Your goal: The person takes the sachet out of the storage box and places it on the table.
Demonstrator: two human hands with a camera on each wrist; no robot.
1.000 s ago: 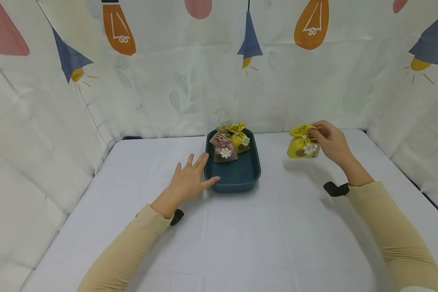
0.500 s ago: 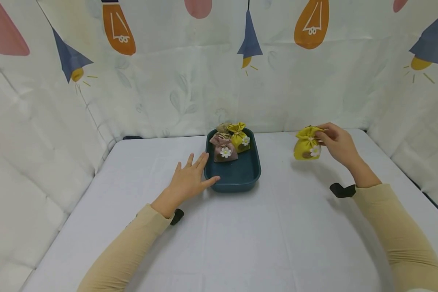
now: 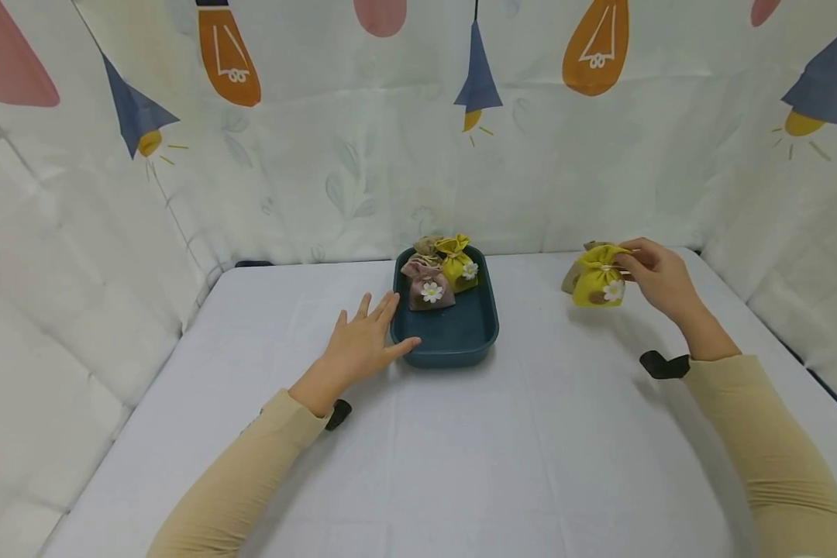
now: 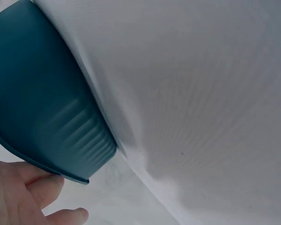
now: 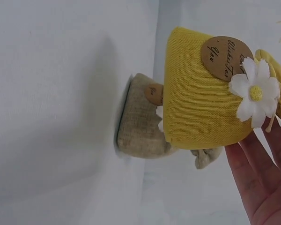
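My right hand (image 3: 661,280) pinches a yellow drawstring pouch (image 3: 589,280) by its gathered neck. A white daisy and a round brown tag decorate the pouch (image 5: 196,93), which hangs above the tabletop in the right wrist view. Behind it a beige pouch (image 5: 143,122) stands on the table, partly covered by the yellow one. My left hand (image 3: 359,345) has its fingers spread and touches the left rim of a dark teal tray (image 3: 491,310). A pink pouch (image 3: 425,293), another yellow pouch (image 3: 455,271) and a beige pouch (image 3: 427,245) sit together in the tray's far half.
The table (image 3: 474,457) is covered with a white cloth. A patterned curtain (image 3: 390,155) rises just past its far edge, and more cloth hangs at both sides. Black straps (image 3: 663,365) show by the sleeve cuffs.
My right hand has carried the yellow pouch to the right and slightly nearer. The standing beige pouch now shows at its left instead of its right. My left hand has stayed put.
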